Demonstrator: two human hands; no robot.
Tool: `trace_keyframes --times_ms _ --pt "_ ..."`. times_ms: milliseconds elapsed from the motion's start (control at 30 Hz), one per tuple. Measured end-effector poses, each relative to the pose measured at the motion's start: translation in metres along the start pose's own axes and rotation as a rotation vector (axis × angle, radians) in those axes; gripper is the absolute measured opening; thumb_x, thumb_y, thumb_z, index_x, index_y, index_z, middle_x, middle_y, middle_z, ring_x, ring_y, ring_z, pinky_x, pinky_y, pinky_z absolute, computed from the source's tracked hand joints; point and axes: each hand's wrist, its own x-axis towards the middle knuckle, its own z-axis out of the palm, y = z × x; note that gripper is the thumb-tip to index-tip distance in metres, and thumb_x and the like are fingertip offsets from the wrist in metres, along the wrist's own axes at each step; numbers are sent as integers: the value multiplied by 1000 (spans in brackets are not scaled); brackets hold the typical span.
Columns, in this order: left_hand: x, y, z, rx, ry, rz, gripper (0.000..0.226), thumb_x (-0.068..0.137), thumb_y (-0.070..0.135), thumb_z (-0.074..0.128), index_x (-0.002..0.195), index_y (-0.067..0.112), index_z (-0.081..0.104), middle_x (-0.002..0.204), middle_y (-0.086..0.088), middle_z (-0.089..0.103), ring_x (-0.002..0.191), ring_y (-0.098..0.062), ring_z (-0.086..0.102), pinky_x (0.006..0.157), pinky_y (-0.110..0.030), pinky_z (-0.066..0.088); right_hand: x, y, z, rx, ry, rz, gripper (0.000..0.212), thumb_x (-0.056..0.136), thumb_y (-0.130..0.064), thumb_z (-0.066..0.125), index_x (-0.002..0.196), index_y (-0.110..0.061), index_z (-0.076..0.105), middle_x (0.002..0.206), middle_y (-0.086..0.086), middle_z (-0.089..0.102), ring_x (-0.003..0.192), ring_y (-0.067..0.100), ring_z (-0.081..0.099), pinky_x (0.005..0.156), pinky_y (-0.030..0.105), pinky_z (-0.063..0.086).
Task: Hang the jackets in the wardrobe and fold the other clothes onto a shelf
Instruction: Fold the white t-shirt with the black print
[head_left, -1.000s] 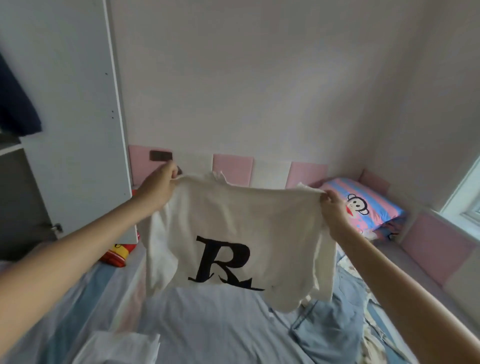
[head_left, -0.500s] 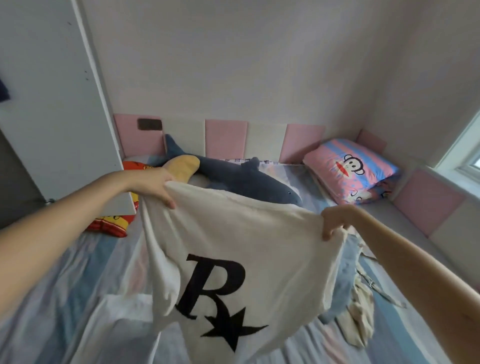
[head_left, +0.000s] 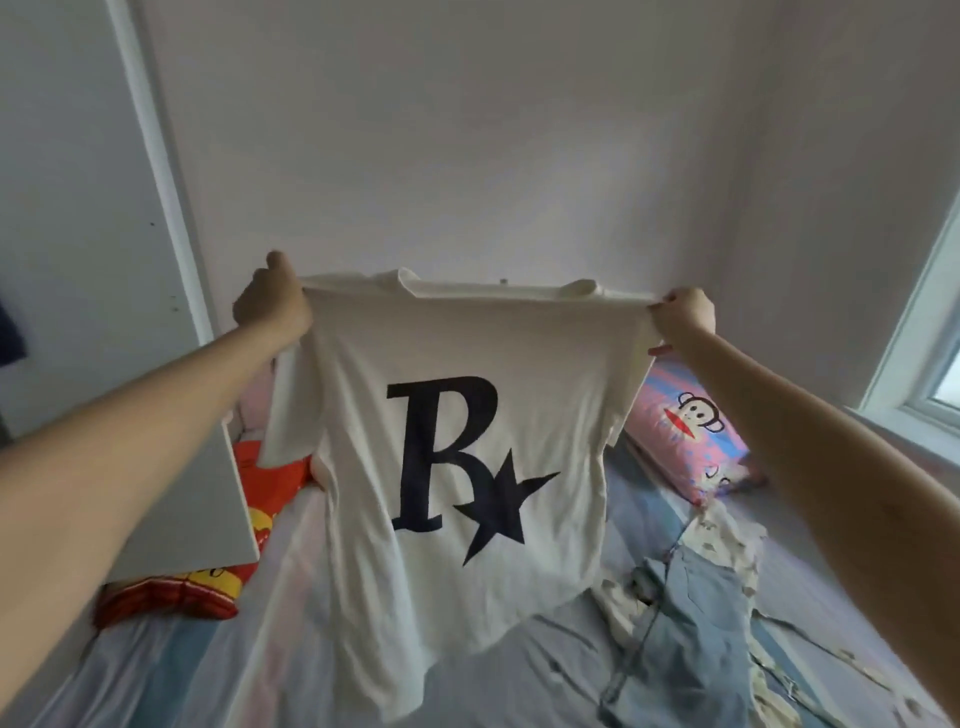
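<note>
White cotton tee (head_left: 545, 374) hangs over the bed (head_left: 545, 649), w/ my left hand (head_left: 272, 306) and right hand (head_left: 683, 317) each pinching a shoulder. Collar up, hem down, long axis vertical, R-star print facing me. Risk, imo: a shoulder slips or the hem snags the blue garment (head_left: 691, 613) on laying flat, so it creases.

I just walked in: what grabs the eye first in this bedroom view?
A white T-shirt printed with a big black R and star fills the centre, held up by its shoulders between the left hand and the right hand above the striped bed. At right lies a pink-and-blue striped pillow with a cartoon monkey face; at lower left, a red-and-yellow cushion.
</note>
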Motion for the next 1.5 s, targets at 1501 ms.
trace_keyframes --times_ms 1501 --pt "-617 -352 353 573 -1423 -206 34 85 11 47 117 18 55 132 -7 47 130 -28 34 109 -37 27 -451 627 109 -1173 -1552 237 12 84 -12 56 95 -16 61 112 4 56 98 26 60 81 33 50"
